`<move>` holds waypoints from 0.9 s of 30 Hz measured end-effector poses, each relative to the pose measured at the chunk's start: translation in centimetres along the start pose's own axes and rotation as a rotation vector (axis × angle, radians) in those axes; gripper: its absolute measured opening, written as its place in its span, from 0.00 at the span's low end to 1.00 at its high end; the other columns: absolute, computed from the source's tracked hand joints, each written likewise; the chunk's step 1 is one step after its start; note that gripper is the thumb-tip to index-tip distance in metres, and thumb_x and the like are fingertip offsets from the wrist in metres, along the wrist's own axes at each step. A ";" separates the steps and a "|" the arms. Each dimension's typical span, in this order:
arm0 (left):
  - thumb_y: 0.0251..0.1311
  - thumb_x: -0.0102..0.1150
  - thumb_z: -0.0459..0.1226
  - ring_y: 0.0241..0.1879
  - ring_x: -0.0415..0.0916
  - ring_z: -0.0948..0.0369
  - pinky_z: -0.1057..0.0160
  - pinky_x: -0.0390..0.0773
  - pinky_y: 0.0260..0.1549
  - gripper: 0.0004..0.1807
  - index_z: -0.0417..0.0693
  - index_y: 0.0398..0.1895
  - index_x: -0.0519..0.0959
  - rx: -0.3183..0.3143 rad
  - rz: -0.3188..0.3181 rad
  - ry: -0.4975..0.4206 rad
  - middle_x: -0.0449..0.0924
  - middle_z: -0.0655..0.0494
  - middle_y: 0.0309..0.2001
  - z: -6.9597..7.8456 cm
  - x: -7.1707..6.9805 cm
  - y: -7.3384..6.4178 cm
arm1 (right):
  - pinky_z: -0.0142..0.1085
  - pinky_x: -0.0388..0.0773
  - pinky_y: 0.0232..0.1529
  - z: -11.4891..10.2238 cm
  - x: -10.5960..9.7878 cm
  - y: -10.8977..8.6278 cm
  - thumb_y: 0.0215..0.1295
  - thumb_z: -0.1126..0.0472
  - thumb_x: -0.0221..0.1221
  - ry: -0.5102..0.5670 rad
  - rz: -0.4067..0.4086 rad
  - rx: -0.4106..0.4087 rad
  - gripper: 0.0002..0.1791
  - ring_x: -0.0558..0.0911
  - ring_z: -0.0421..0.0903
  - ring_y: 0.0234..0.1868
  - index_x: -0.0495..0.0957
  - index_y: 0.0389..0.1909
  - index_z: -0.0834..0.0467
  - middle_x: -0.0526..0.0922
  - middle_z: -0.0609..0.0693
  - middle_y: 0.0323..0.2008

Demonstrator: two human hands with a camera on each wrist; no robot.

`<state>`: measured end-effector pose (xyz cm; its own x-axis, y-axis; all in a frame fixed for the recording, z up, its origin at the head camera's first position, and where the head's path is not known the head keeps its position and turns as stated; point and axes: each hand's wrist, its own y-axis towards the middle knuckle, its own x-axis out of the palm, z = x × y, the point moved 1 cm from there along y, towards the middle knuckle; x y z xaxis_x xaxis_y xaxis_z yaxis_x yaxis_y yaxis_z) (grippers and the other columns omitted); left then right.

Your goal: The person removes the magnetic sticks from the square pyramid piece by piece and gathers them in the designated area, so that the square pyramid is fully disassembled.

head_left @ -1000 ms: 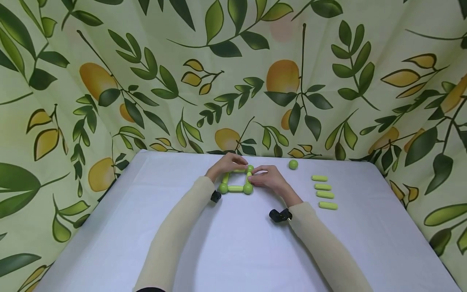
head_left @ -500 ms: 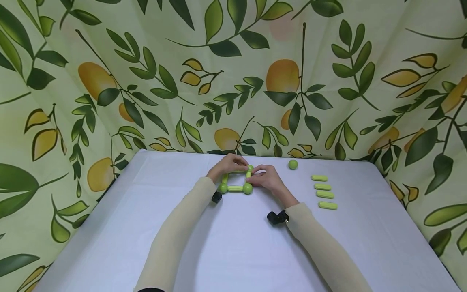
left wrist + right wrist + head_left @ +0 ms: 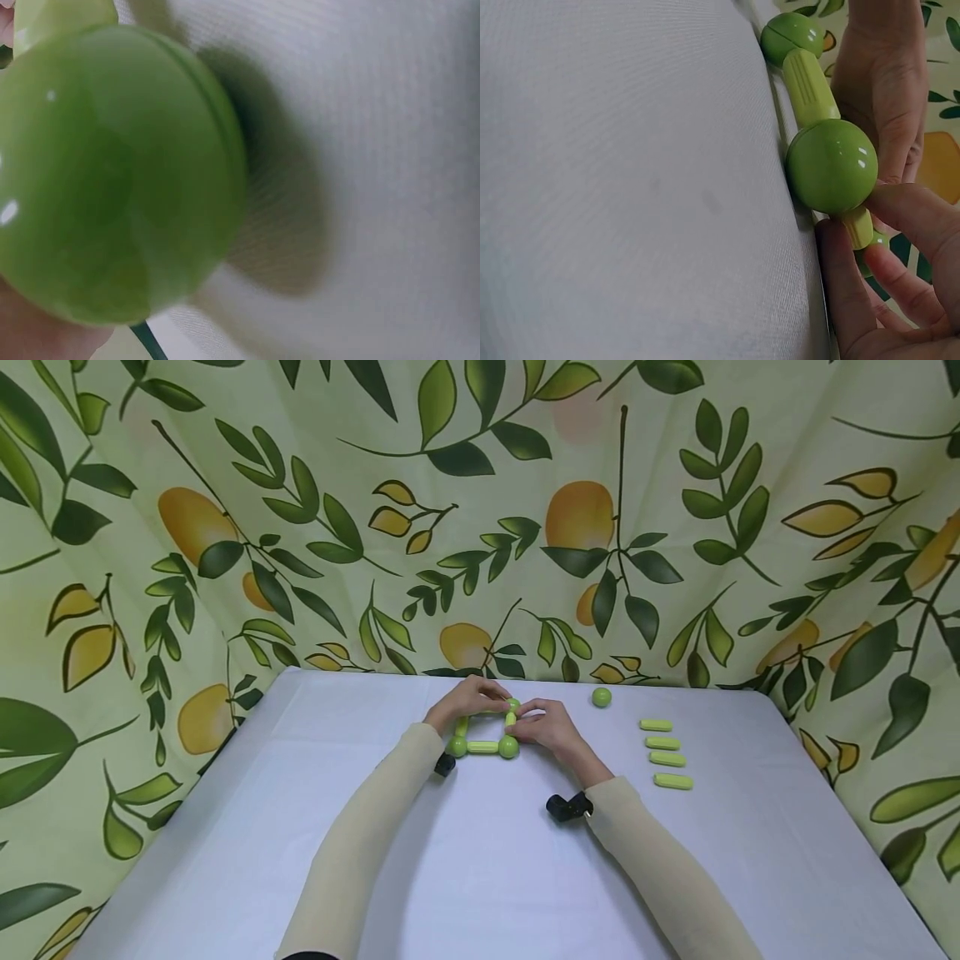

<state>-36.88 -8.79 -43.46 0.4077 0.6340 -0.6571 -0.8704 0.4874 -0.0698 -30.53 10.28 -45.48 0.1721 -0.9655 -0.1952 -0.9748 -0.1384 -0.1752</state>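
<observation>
A square frame of light green rods joined by green balls lies toward the back of the table. My left hand reaches over its far side and pinches it at the far right ball. With thumb and fingers my right hand grips the right-side rod, just behind the near right ball. The near rod runs from that ball to the near left ball, which fills much of the left wrist view. My left hand covers part of the far side.
A loose green ball sits at the back, right of the frame. Several loose light green rods lie in a column farther right. Behind the white table hangs a leaf-and-fruit patterned curtain.
My right wrist has shifted slightly to the left, its fingers staying on the right-side rod. The left hand keeps its hold, and the loose pieces lie as before.
</observation>
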 end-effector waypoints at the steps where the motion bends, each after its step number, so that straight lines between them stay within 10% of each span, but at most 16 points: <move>1: 0.66 0.69 0.41 0.51 0.77 0.59 0.58 0.72 0.56 0.15 0.46 0.52 0.87 -0.001 -0.001 0.000 0.85 0.56 0.46 0.0 0.0 0.0 | 0.36 0.83 0.38 -0.1 0.0 -0.1 0.55 0.70 0.74 0.004 0.001 0.004 0.19 0.87 0.48 0.35 0.79 0.46 0.66 0.88 0.58 0.36; 27: 0.66 0.68 0.38 0.50 0.77 0.59 0.60 0.72 0.55 0.13 0.44 0.52 0.87 0.030 0.004 0.007 0.85 0.55 0.46 0.3 -0.1 -0.1 | 0.34 0.81 0.39 0.0 -0.3 0.1 0.54 0.72 0.74 0.017 -0.010 0.010 0.17 0.86 0.47 0.35 0.82 0.44 0.65 0.87 0.56 0.34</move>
<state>-36.74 -8.73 -43.19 0.4023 0.6317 -0.6626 -0.8633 0.5027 -0.0449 -30.65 10.60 -45.42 0.1793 -0.9678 -0.1766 -0.9715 -0.1459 -0.1869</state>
